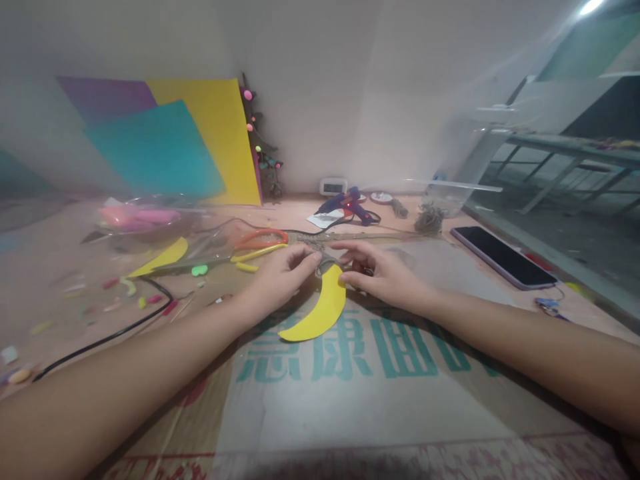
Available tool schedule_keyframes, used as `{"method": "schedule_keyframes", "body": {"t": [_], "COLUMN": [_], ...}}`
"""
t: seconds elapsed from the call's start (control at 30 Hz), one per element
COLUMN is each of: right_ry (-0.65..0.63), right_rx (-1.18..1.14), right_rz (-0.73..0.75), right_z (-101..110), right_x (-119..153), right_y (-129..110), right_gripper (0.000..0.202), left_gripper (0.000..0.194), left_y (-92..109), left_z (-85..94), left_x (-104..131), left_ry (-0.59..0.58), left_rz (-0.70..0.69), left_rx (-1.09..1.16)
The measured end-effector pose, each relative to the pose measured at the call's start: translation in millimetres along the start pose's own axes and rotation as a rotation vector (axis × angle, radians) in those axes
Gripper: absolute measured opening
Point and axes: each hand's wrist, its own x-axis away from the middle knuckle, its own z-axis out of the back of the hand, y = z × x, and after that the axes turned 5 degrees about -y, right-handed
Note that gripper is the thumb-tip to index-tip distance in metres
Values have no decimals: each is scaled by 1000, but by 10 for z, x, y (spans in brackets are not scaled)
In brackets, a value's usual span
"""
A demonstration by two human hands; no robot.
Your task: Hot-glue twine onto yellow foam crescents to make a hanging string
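Note:
A yellow crescent-shaped cutout (323,310) points its tip toward the lower left, over a sheet with green printed characters. Grey twine (327,265) lies around its upper end. My left hand (283,277) is closed at that end, thumb and forefinger pinched at the twine. On the other side, my right hand (380,273) has its thumb against the crescent's right edge, with the forefinger stretched above it. Its other fingers are curled and partly hidden. Scissors with orange and yellow handles (261,239) lie just beyond my left hand.
A glue gun (347,205) with a red light rests at the back near a small white clock (333,186). Coloured sheets (155,147) lean on the wall. On the right is a phone (503,257). A black cable (125,331) and small coloured pieces are scattered left.

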Motion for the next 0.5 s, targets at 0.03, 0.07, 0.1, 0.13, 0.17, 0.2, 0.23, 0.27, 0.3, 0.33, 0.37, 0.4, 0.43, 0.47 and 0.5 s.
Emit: {"method": "schedule_keyframes", "body": {"t": [0.03, 0.07, 0.1, 0.13, 0.17, 0.2, 0.23, 0.27, 0.3, 0.33, 0.37, 0.4, 0.43, 0.47, 0.5], "right_ry": [-6, -2, 8, 26, 56, 92, 134, 175, 207, 222, 213, 176, 109, 12, -104], "right_rx": [11, 26, 41, 52, 63, 80, 109, 153, 208, 266, 316, 352, 375, 391, 400], "right_rz": [-20, -41, -60, -73, -77, -68, -44, -4, 47, 101, 149, 187, 213, 225, 222], "right_z": [-3, -2, 3, 11, 22, 35, 51, 70, 91, 115, 142, 171, 204, 240, 278], "right_x": [0, 0, 1, 3, 6, 11, 16, 22, 29, 37, 44, 51, 58, 65, 71], "right_y": [-4, -4, 0, 6, 12, 17, 17, 8, -10, -39, -79, -128, -184, -242, -299], "right_gripper": [38, 28, 20, 17, 17, 17, 17, 17, 16, 16, 15, 15, 15, 15, 15], "left_gripper": [32, 31, 31, 31, 31, 31, 32, 32, 33, 34, 35, 35, 35, 35, 34], "left_y": [1, 0, -2, -6, -11, -18, -25, -32, -38, -42, -42, -38, -31, -20, -8], "left_z": [-1, -2, -5, -8, -11, -14, -15, -15, -14, -11, -7, -3, 2, 7, 10], "left_x": [1, 2, 2, 1, -1, -3, -7, -10, -14, -18, -22, -25, -27, -28, -28], "left_ry": [1, 4, 4, 8, 11, 16, 21, 31, 42, 52, 59, 64, 64, 60, 58], "left_rz": [-2, -3, -1, 3, 8, 13, 18, 23, 29, 32, 33, 31, 29, 26, 26], "left_rx": [5, 11, 15, 19, 23, 27, 31, 32, 30, 25, 18, 11, 5, 2, 0]}}
